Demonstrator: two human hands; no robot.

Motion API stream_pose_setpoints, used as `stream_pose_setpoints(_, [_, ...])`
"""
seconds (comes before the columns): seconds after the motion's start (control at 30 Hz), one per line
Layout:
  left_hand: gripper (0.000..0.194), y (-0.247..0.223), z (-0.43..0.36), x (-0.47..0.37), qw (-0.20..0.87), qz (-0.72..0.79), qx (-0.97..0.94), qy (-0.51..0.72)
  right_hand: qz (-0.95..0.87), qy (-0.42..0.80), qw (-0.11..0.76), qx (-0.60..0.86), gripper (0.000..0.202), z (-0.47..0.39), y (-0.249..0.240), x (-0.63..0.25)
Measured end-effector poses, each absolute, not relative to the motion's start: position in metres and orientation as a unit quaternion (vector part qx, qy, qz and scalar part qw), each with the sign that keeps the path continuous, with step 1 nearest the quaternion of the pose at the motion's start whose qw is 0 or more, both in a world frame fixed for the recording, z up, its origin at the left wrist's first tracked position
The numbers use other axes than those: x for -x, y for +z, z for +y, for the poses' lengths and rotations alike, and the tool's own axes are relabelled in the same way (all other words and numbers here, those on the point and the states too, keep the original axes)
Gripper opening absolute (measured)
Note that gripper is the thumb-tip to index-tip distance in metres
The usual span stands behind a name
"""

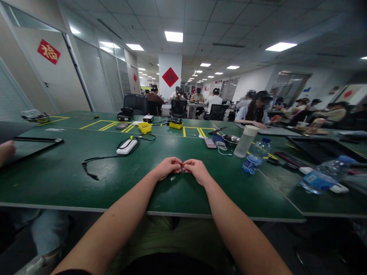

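Observation:
My left hand (pixel 169 168) and my right hand (pixel 195 170) meet fingertip to fingertip just above the green table (pixel 120 191). Both are closed in a pinch on one tiny object (pixel 182 165), red on its right side and darker on its left. Its kind is too small to make out, and the fingers cover most of it. Left of my hands a white power bank (pixel 127 147) lies with a black cable (pixel 99 157) trailing from it.
To the right stand a frosted bottle (pixel 246 142) and a water bottle (pixel 256 156); another water bottle (pixel 322 175) lies tilted. Yellow trays (pixel 145 127) and a metal bowl (pixel 231 139) sit farther back. A neighbour's hand (pixel 7 152) shows at the left edge.

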State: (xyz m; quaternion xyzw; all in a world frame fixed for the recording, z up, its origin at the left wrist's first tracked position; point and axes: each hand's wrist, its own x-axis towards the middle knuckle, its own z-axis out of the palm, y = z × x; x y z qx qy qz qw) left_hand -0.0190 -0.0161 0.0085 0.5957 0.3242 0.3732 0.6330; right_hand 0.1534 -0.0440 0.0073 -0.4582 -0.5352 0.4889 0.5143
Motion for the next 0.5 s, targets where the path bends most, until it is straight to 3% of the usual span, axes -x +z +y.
stream_pose_setpoints(0.5, [0.021, 0.0112, -0.0187, 0.0179, 0.639, 0.316, -0.588, 0.382, -0.512, 0.538, 0.530, 0.409, 0.018, -0.0470, 0.0080, -0.1508])
